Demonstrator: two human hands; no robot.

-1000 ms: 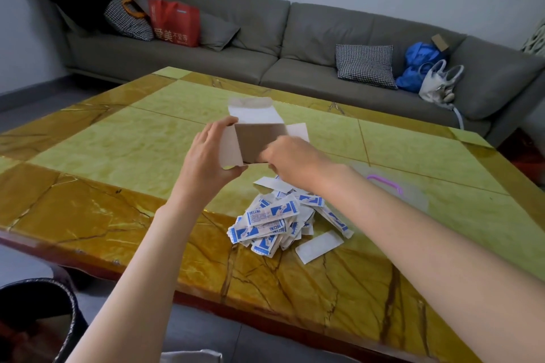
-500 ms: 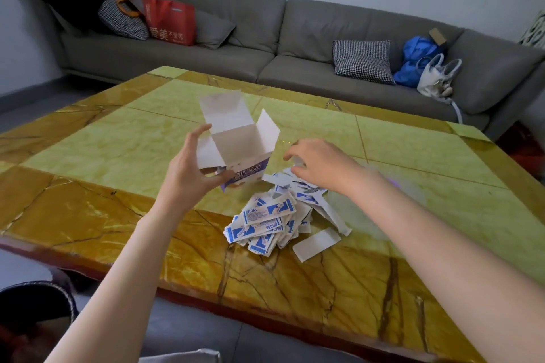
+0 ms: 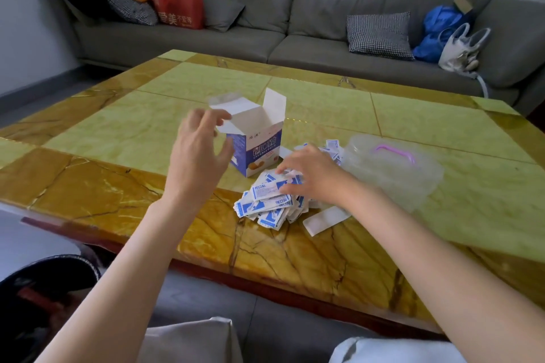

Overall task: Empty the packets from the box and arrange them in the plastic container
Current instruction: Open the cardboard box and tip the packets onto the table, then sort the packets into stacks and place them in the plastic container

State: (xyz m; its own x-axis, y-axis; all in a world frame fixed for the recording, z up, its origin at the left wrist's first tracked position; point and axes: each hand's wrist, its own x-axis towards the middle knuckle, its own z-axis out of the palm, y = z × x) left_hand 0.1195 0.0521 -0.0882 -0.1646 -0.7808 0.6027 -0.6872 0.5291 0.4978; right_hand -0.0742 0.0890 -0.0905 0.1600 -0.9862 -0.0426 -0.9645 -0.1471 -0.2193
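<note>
A small blue and white box (image 3: 256, 147) stands upright on the table with its top flaps open. My left hand (image 3: 200, 150) hovers just left of it, fingers spread, holding nothing. A heap of blue and white packets (image 3: 268, 205) lies on the table in front of the box. On top of that heap rests my right hand (image 3: 312, 174), fingers bent down onto the packets. A clear plastic container (image 3: 392, 168) with a purple handle sits closed just right of the heap.
A loose white strip (image 3: 326, 219) lies at the heap's near right. The yellow-green stone table (image 3: 118, 132) stretches wide around. A grey sofa (image 3: 295, 23) with bags and cushions runs behind it. A dark bin (image 3: 38, 303) stands at the near left.
The box was turned upright and set down on the table, and my left hand has let go of it. My right hand moved down onto the packet heap.
</note>
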